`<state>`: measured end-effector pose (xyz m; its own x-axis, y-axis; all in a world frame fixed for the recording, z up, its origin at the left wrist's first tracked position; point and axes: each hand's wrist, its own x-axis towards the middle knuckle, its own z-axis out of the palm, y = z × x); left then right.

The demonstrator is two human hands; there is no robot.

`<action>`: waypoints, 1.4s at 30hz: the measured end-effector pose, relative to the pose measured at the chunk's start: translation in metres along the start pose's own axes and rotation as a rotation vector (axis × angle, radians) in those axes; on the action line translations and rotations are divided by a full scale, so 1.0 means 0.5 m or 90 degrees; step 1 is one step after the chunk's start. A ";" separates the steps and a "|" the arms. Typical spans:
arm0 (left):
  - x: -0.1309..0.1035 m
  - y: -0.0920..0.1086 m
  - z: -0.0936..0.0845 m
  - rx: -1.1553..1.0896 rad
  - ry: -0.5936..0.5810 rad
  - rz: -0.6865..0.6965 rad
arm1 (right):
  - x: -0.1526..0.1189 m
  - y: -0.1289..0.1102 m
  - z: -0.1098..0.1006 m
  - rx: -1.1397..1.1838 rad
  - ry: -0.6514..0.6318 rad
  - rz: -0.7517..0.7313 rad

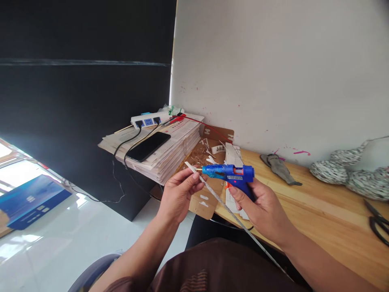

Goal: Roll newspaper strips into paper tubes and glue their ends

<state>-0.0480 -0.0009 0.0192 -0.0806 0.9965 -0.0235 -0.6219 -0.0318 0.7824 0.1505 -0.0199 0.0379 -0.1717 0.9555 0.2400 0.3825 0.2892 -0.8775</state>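
In my right hand point(261, 202) is a blue hot glue gun point(227, 173), gripped by its handle, its nozzle pointing left. My left hand point(182, 188) pinches a thin rolled paper strip point(223, 204) close to its upper end. The nozzle tip meets or nearly meets the strip just by my left fingertips. From there the strip slants down to the right, passing below my right hand toward my lap. Below the gun lies a piece of cardboard point(204, 205) with dried white glue patches.
A stack of newspapers point(179, 152) carries a black phone point(148, 146) and a power strip point(150, 120) with plugged-in cords. Paper scraps point(210, 159) litter the cardboard. On the wooden table point(306, 215) are a grey cloth point(281, 169), woven paper pieces point(328, 172) and black scissors point(378, 221).
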 end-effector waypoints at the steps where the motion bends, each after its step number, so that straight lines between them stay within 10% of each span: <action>1: 0.000 0.000 0.000 -0.001 0.001 0.001 | 0.000 -0.001 -0.001 -0.004 -0.001 0.002; 30: -0.001 0.003 -0.006 -0.028 0.015 0.005 | 0.001 -0.004 0.003 0.035 -0.011 0.014; 42: -0.001 0.015 -0.016 -0.038 0.017 -0.022 | 0.128 0.046 0.084 0.602 -0.052 0.457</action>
<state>-0.0589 -0.0023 0.0199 -0.0782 0.9947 -0.0665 -0.6700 -0.0030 0.7424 0.1099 0.0452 0.0157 -0.2621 0.8647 -0.4284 -0.4006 -0.5013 -0.7669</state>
